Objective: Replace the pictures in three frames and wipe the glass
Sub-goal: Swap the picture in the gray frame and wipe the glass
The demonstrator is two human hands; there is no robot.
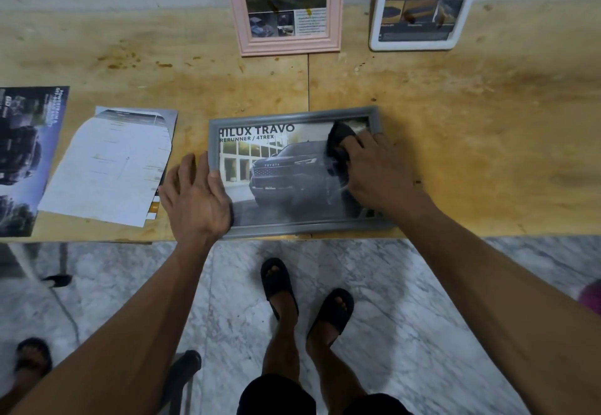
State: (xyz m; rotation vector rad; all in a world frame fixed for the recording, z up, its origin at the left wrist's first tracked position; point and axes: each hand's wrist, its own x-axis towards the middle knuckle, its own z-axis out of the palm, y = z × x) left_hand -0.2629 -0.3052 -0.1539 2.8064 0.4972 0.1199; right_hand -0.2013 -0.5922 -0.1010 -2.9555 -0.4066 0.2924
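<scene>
**Wiping the glass of the grey frame**

The grey frame (294, 172) lay flat at the near edge of the desk (455, 128), its glass face up over a picture of a dark truck. The right hand (374, 170) pressed a dark cloth (338, 141) onto the glass near the upper right corner, fingers curled over the bunched cloth. The left hand (195, 193) lay spread and flat on the frame's left edge, thumb on the glass side, pinning it against sliding.

To judge by the dull smears over the lower part of the glass, the wiping was probably only partly done. Doing it well would likely mean overlapping strokes from one side to the other, working into the corners, with steady downward pressure from the bracing hand, since the frame sat right at the desk's brink and could slip off.

Further out, a pink frame (283, 7) and a white frame (422, 4) leaned against the wall at the back, each holding a picture. Loose printed sheets (107, 167) lay on the desk to the left.
</scene>
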